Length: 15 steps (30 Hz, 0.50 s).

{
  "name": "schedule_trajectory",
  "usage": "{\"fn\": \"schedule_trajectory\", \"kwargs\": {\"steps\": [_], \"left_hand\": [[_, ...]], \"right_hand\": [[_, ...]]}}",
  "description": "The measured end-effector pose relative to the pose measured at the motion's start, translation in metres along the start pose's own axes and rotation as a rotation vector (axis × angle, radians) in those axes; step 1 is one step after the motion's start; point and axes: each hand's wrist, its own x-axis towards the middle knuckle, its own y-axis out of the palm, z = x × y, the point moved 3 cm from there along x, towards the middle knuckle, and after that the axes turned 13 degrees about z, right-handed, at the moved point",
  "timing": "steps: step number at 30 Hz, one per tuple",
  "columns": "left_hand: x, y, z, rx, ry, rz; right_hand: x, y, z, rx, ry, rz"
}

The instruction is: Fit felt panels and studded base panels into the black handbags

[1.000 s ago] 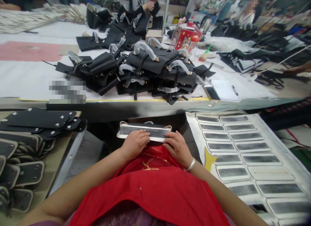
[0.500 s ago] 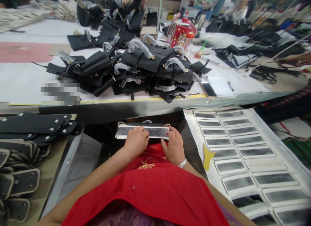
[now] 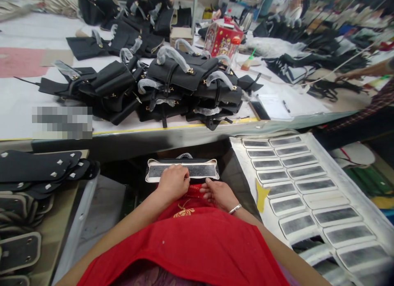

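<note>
Dropping off the right end of the strip, where it lay a half second ago, the right hand (image 3: 219, 194) now sits lower, at 5 o'clock of the cream-edged panel (image 3: 200, 171), with the tip of one digit by its lower edge. Its fingers are loosely bent and slightly apart; with that edge in shadow, I cannot tell whether they pinch anything there. The left hand (image 3: 174, 181) lies over the panel a little to the 9 o'clock side of its centre, fingers pressed together and curled down; its thumb is hidden. The panel lies lengthwise just beyond the red apron (image 3: 184, 236), at 12 o'clock from the wearer, grey face up, on a dark body with a plastic-wrapped handle (image 3: 184, 156) behind.

This reads as a fixing or smoothing step: seating the panel on the dark piece, mostly done, since the edges look nearly lined up. What comes next seems to call for steadying with the left hand while the right works along the near edge.

Similar panels (image 3: 317, 185) lie in rows at 3 to 4 o'clock, black pieces (image 3: 33, 165) are stacked at 9, and finished-looking bags (image 3: 184, 78) are heaped at 12.
</note>
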Motion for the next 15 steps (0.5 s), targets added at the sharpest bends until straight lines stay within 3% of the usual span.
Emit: {"fn": "schedule_trajectory", "kwargs": {"steps": [6,15], "left_hand": [[0.004,0.0,0.003,-0.011,0.019,0.007],[0.016,-0.005,0.002,-0.044,0.002,0.054]], "right_hand": [[0.001,0.009,0.01,0.134,0.058,-0.028],[0.024,0.022,0.007,0.024,0.071,0.002]]}}
